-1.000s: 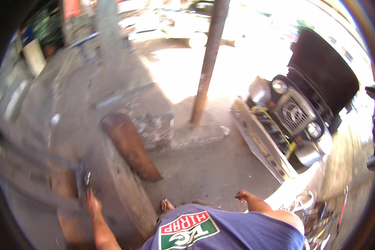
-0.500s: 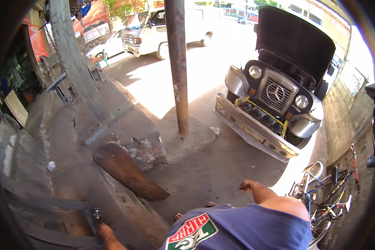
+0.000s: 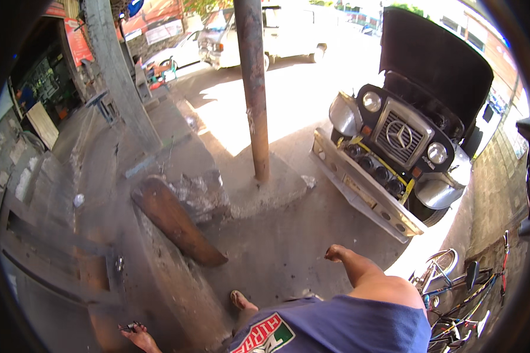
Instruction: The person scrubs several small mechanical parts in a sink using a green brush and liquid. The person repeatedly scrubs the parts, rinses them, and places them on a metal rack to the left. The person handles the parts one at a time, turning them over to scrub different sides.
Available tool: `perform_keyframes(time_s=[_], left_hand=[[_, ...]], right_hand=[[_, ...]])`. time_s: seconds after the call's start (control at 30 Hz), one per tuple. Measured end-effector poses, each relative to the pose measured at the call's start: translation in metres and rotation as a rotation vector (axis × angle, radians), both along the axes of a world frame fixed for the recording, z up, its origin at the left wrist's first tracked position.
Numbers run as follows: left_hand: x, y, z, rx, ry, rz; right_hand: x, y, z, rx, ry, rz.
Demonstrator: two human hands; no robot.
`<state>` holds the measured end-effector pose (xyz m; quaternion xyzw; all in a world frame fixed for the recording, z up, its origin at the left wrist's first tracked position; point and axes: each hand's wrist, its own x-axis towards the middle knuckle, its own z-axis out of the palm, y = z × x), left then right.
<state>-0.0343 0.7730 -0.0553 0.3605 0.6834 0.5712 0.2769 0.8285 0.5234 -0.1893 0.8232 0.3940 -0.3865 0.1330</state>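
Observation:
My left hand (image 3: 140, 338) is low at the left, its fingers closed around a small dark metal part (image 3: 131, 326). The kind of part is too small and blurred to tell. Beyond that hand, a shiny metal fitting (image 3: 119, 263) rests at the edge of a dark metal frame (image 3: 62, 282). My right hand (image 3: 335, 253) hangs out ahead of my body over the floor, apart from other things. Its fingers are curled, and whether anything lies in them is hidden.
A long brown board (image 3: 179, 223) leans on the concrete ledge (image 3: 165, 282). A rusty post (image 3: 253, 100) rises ahead. At the right stand a dark vehicle (image 3: 397, 132) with raised hood and bicycles (image 3: 465, 288). A white van (image 3: 288, 35) is farther off.
The view has shifted, and one of my feet now shows on the floor. My left hand has moved back from beside the shiny fitting, and a small dark part shows in it.

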Motion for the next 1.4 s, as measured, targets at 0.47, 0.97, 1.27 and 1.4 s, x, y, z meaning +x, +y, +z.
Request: perform_keyframes(time_s=[0.47, 0.97, 1.27, 1.4], left_hand=[[-0.050, -0.371, 0.036, -0.013, -0.172, 0.462], [-0.044, -0.582, -0.035, -0.068, -0.466, 0.680], [-0.038, -0.583, -0.044, 0.036, -0.535, 0.616], [-0.038, -0.586, -0.034, -0.091, -0.559, 0.697]], right_hand=[[-0.079, 0.035, -0.079, -0.280, 0.249, 0.019], [-0.586, 0.080, 0.117, 0.918, 1.127, 0.684], [-0.872, -0.049, 0.156, 0.215, 0.731, 1.644], [-0.942, -0.067, 0.091, 0.140, 0.412, 1.681]])
